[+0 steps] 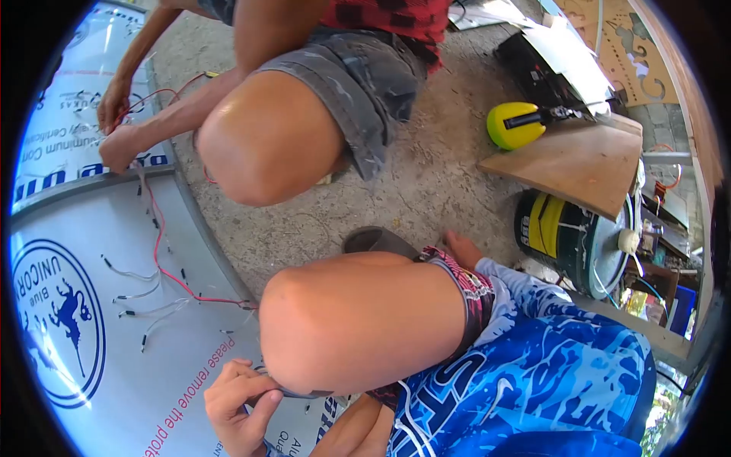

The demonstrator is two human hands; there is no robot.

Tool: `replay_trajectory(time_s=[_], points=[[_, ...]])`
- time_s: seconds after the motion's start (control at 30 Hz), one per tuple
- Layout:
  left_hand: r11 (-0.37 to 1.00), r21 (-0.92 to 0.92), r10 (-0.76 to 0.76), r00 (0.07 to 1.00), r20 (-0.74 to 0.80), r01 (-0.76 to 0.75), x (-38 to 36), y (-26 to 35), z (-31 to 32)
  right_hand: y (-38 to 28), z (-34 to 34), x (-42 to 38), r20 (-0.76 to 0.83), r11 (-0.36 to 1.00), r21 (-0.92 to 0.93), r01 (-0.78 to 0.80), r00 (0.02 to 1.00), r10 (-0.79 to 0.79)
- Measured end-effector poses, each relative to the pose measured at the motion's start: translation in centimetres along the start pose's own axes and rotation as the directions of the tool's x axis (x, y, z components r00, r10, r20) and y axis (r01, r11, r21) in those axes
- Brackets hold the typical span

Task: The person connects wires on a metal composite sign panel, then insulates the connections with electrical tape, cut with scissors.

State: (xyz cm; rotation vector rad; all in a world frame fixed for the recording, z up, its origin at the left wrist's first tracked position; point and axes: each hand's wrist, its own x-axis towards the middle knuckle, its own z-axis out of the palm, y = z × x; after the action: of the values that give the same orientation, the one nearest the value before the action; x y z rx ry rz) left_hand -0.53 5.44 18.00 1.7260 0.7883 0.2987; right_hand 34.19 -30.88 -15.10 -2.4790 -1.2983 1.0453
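Note:
My left hand [237, 405] is at the lower left, over the printed panel [202, 346]. Its thumb and fingers are pinched together beside my bent knee; whatever they hold is too small to make out. My right hand [462, 249] hangs low behind my thigh, at the end of a blue-and-white sleeve, near the concrete floor. Its fingers are partly hidden and do not show clearly. A red wire [173, 280] runs across the panel toward my knee. Several pale leads with small dark tips [156, 308] branch from it.
Across from me another person crouches, hands [122, 145] at red wires over a second panel [72, 126]. A dark slipper [373, 240] is near my knee. To the right are a green drum [560, 236], a brown board [571, 164] and a yellow-green round object [512, 126].

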Motion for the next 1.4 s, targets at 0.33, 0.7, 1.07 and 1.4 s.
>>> replay_trajectory(time_s=[0.33, 0.7, 1.07, 1.4], points=[[0.999, 0.023, -0.047, 0.999, -0.007, 0.047, -0.9, -0.2, 0.2, 0.3, 0.0, 0.6, -0.237, 0.959, 0.141, -0.245, 0.932, 0.273], [0.999, -0.008, -0.053, 0.998, 0.024, 0.054, -1.3, 0.8, 0.2, -1.8, -5.7, 6.3, -0.510, 0.992, 0.118, -0.031, 0.855, 0.088], [0.988, -0.069, 0.139, 0.990, -0.003, -0.138, 0.5, 1.0, 2.1, -0.2, -1.4, 2.1, -0.339, 0.954, 0.075, -0.289, 0.893, 0.297], [0.835, -0.536, -0.011, 0.978, 0.209, 0.124, 0.1, 1.2, 2.9, -6.9, -12.9, 1.4, 0.074, 0.433, 0.870, -0.235, 0.931, 0.358]])
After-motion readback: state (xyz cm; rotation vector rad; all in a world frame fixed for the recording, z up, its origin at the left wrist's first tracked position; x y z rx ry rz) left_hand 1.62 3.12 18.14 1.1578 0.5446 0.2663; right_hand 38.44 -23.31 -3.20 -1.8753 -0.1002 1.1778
